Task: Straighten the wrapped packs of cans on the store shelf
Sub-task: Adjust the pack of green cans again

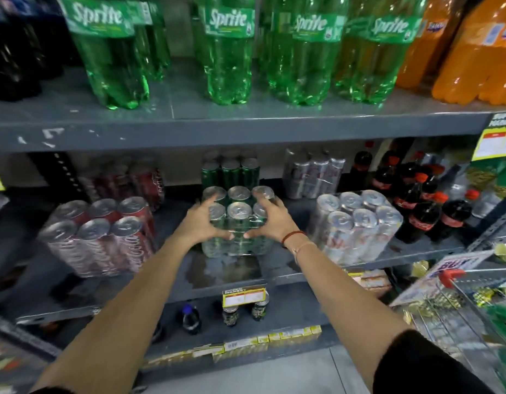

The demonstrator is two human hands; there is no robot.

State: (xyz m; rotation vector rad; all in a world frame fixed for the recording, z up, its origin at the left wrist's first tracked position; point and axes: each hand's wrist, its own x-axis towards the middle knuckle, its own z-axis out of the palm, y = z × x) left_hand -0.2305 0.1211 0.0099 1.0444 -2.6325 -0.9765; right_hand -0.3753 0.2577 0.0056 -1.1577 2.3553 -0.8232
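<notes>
A shrink-wrapped pack of green cans (238, 223) stands in the middle of the grey middle shelf (274, 273), set back from its front edge. My left hand (202, 221) grips the pack's left front corner and my right hand (270, 220) grips its right front corner, thumbs nearly meeting on the front face. A wrapped pack of red cans (101, 237) stands to the left, turned at an angle. To the right stands a wrapped pack of silver cans (357, 226), also angled. More wrapped packs sit behind: red (138, 180), green (230, 169), silver (314, 173).
Green Sprite bottles (229, 52) and orange bottles (473, 52) fill the shelf above. Small dark cola bottles (422, 200) crowd the right end of the middle shelf. A wire basket with a red handle (456, 277) juts in at the right. Cans and bottles stand on the lower shelf (240, 308).
</notes>
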